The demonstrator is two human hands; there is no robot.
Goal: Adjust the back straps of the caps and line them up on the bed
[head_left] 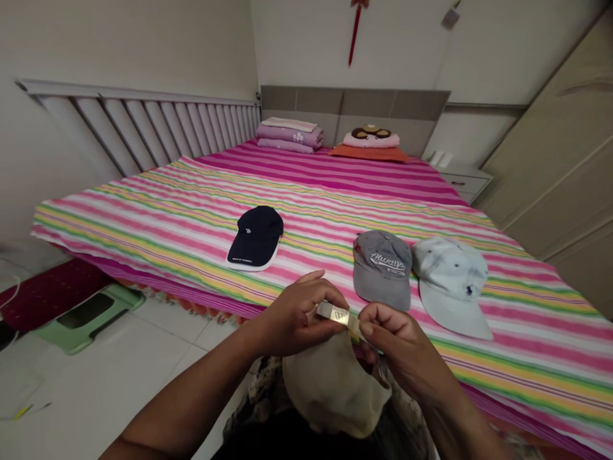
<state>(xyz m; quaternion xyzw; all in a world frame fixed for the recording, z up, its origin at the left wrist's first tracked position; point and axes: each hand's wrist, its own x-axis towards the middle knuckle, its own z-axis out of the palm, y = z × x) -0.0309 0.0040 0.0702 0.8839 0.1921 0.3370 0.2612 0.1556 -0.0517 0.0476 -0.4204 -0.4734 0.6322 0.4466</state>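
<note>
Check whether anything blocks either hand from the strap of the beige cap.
Nothing visible does: the left hand and right hand pinch the strap, one either side of its metal buckle. The gray cap lies beyond, on the striped cover.

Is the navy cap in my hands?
No, the navy cap lies on the striped sheet, while your left hand and right hand hold a beige cap by its strap.

Near cap [330,390]: matt cloth, creased; its buckle [340,315] glossy, metal by appearance. Navy cap [258,233], left: smooth matt cloth. Grey cap [383,268] and pale cap [450,281], right: matt cloth, the latter mottled. Sheet [316,211]: matt cloth. Stool [76,338], left: smooth plastic. Floor [163,329]: glossy tile. Far headboard [364,105]: matt, material unclear.
</note>
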